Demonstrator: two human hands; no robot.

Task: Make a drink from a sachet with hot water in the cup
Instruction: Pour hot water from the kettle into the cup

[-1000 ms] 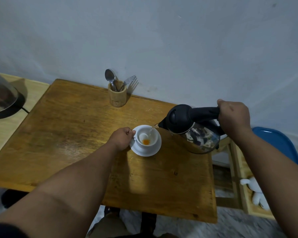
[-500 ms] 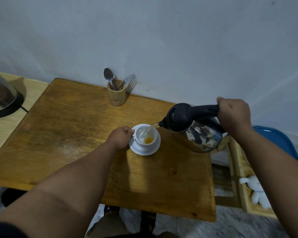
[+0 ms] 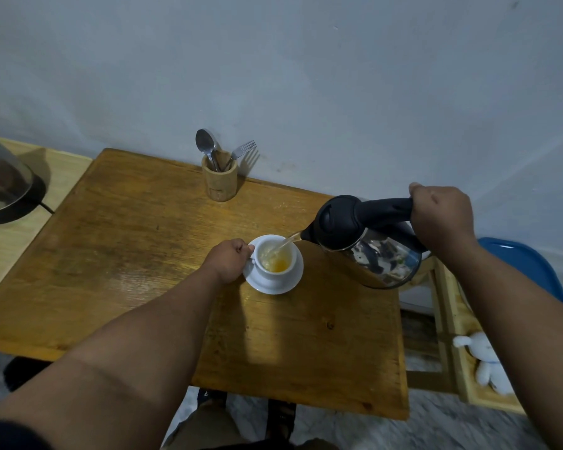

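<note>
Right hand [image 3: 442, 219] grips tilted black-lidded glass kettle [image 3: 368, 241] | left hand [image 3: 229, 260] clasps handle of white ceramic cup [image 3: 275, 259] on saucer, wooden surface [image 3: 137, 254] | risk: you tip further, hot water overshoots rim

White cup [image 3: 275, 258] and saucer [image 3: 273, 282], orange liquid [image 3: 278, 264], black-topped kettle [image 3: 364, 235], brown wooden table [image 3: 127, 254], blue chair [image 3: 527, 264].

Home dining corner, worn wooden table [image 3: 143, 241] against a plain wall, bamboo cutlery holder [image 3: 220, 181] (spoon, fork), plush toy [image 3: 486, 362]
</note>
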